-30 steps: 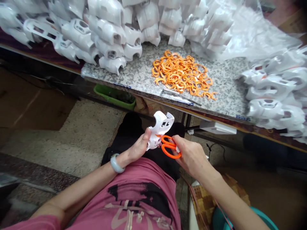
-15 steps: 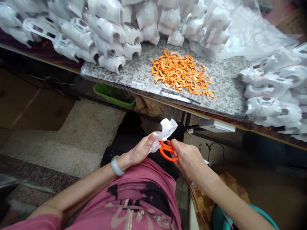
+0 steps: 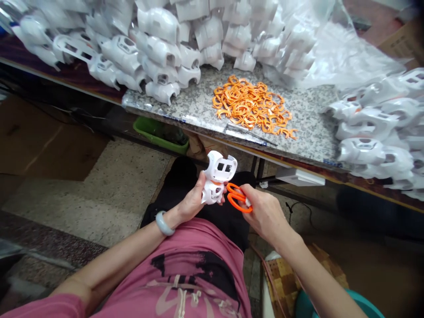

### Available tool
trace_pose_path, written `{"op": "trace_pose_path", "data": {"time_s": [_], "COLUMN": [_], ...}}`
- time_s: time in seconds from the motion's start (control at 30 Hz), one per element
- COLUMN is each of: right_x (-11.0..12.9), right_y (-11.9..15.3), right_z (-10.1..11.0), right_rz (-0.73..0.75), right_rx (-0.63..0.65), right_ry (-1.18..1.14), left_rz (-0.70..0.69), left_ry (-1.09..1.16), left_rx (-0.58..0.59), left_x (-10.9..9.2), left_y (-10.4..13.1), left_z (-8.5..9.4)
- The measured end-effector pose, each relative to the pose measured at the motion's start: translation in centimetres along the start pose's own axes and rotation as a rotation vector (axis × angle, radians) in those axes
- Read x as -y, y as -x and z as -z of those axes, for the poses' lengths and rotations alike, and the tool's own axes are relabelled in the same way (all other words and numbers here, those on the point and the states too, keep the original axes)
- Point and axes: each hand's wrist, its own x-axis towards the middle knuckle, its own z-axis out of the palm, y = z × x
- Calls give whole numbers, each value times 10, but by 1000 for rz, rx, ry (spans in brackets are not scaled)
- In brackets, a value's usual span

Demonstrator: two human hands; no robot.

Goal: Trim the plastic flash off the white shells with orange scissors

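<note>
In my left hand [image 3: 192, 198] is a white plastic shell [image 3: 221, 167], gripped from its left side with fingers behind it. Its upper part has two dark square openings, and a thin orange strip [image 3: 217, 183] shows at its narrow middle. My right hand [image 3: 265, 212] is closed around a pair of scissors; their orange handle loops [image 3: 239, 204] point left toward the shell, while the blades are hidden by the hand. The loops are close to the shell's right side, and I cannot tell whether they touch it. Both hands are above my lap.
On the speckled stone table [image 3: 198, 106] lies a heap of orange plastic rings [image 3: 251, 104], with a thin dark tool [image 3: 251, 134] at the edge. White shells [image 3: 162, 53] are stacked behind and left, more shells [image 3: 371, 128] at right. A green bin [image 3: 159, 134] sits below.
The shell has turned in my left hand, so its face with two square openings now shows. My right hand has drawn the scissors' handles slightly away to the right.
</note>
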Motion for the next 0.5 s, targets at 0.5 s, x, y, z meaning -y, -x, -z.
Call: {"op": "trace_pose_path", "data": {"time_s": [0.5], "right_x": [18], "right_y": [15], "right_z": [8], "right_rz": [7], "right_rx": [149], "right_ry": [123], "left_rz": [-5], "left_ry": [-155], "left_rx": [74], "left_x": [5], "left_y": [14], "left_z": [5]}}
